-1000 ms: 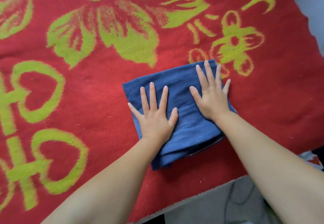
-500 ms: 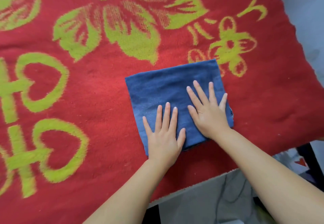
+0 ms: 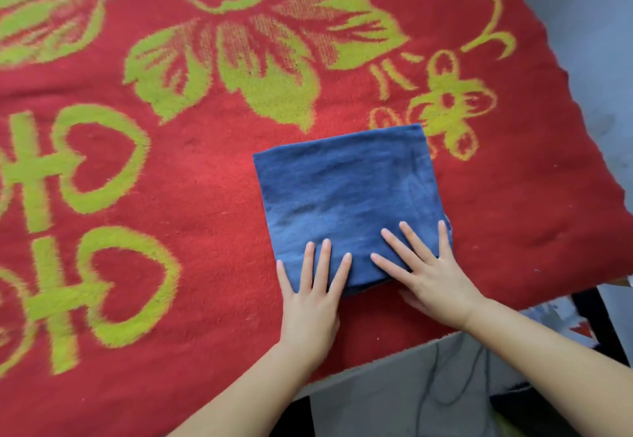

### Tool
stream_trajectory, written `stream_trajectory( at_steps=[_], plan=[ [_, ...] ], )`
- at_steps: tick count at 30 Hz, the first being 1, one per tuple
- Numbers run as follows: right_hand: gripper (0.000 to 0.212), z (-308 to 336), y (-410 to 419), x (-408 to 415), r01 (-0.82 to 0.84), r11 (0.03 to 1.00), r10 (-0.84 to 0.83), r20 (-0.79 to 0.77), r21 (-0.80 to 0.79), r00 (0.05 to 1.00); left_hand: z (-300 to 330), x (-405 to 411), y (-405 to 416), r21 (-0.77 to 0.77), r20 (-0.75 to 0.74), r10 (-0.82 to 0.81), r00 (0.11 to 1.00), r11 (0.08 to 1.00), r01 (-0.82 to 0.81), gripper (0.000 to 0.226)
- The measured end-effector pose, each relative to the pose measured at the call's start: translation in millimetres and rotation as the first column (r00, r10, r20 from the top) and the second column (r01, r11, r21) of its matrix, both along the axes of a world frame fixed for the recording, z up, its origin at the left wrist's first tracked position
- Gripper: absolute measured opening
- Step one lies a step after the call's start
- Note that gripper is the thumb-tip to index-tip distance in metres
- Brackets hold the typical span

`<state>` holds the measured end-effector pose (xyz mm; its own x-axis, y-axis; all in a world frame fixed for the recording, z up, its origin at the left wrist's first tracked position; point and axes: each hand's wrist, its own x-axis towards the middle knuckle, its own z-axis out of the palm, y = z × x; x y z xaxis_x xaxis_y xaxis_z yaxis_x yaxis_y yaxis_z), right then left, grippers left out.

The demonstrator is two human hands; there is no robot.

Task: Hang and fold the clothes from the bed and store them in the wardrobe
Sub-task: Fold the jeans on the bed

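From the head camera, a folded blue garment (image 3: 346, 203) lies flat on the red blanket (image 3: 212, 176) that covers the bed, near the bed's front edge and right of the middle. It is folded into a near-square packet, only a little longer from its near edge to its far edge than across, and it sits slightly turned so that its far right corner points toward a green flower in the blanket's pattern. Layered fold edges show along its near side.

The left hand (image 3: 313, 294) lies flat with straight, spread fingers, its fingertips on the packet's near left corner and its palm on the blanket. The right hand (image 3: 430, 277) is likewise flat and released, fingers spread over the near right part, gripping nothing.

Compared with a second ago, both hands have slid from the middle of the garment back to its near edge, and the bulging near end has been pressed flatter.

Beyond the bed's front edge are a grey floor (image 3: 394, 399) with a thin dark cable (image 3: 431, 371) and a dark frame (image 3: 596, 320) at right.
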<state>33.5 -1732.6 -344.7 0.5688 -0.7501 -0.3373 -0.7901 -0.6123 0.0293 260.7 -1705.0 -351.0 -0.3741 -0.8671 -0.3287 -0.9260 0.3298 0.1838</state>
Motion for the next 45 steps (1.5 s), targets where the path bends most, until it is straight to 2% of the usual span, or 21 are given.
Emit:
stream_trajectory(
  at_steps=[2, 4, 8, 12, 15, 20, 25, 31, 34, 37, 40, 45],
  plan=[
    [0.112, -8, -11, 5, 0.05, 0.999, -0.051, -0.058, -0.022, 0.997, -7, -3, -11, 0.046, 0.033, 0.024, 0.999, 0.999, -0.026, 0.108],
    [0.115, -14, -29, 2, 0.019, 0.999, -0.021, -0.059, -0.043, 0.998, -16, -1, -23, 0.051, 0.015, 0.018, 1.0, 0.999, -0.019, 0.116],
    [0.1, -11, -51, -7, 0.109, 0.994, -0.11, -0.03, -0.03, 0.994, -28, 6, -37, 0.052, 0.005, -0.018, 1.0, 0.999, 0.018, 0.123],
    [0.077, 0, -58, 3, 0.219, 0.975, -0.216, -0.058, 0.045, 0.975, -29, 7, -47, 0.117, 0.01, -0.006, 1.0, 0.993, 0.005, 0.102],
    [0.066, 21, -63, 10, 0.252, 0.958, -0.242, -0.084, 0.136, 0.967, -9, 18, -56, 0.18, -0.072, 0.021, 0.997, 0.984, -0.008, 0.088],
    [0.064, 85, -88, 39, 0.21, 0.972, -0.204, -0.072, 0.103, 0.976, 43, 53, -82, 0.109, -0.142, 0.048, 0.989, 0.993, -0.033, 0.08],
    [0.067, 149, -97, 91, 0.132, 0.986, -0.117, -0.146, 0.097, 0.982, 107, 101, -76, 0.116, -0.155, 0.129, 0.98, 0.987, -0.111, 0.075],
    [0.068, 197, -87, 207, -0.098, 0.993, 0.104, -0.09, 0.069, 0.991, 162, 207, -20, 0.071, -0.111, 0.303, 0.947, 0.953, -0.296, 0.074],
    [0.066, 211, -76, 280, -0.262, 0.964, 0.263, -0.05, 0.041, 0.963, 183, 263, 25, 0.055, -0.075, 0.447, 0.892, 0.895, -0.444, 0.078],
    [0.07, 226, -56, 362, -0.462, 0.887, 0.462, -0.04, 0.007, 0.886, 202, 318, 82, 0.014, -0.049, 0.6, 0.799, 0.8, -0.6, 0.082],
    [0.073, 239, -2, 453, -0.678, 0.735, 0.676, -0.047, -0.019, 0.735, 213, 366, 174, 0.002, -0.039, 0.772, 0.634, 0.635, -0.773, 0.085],
    [0.07, 252, 116, 550, -0.867, 0.494, 0.867, -0.047, -0.063, 0.497, 218, 401, 324, 0.009, -0.076, 0.922, 0.379, 0.38, -0.925, 0.084]
  ],
)
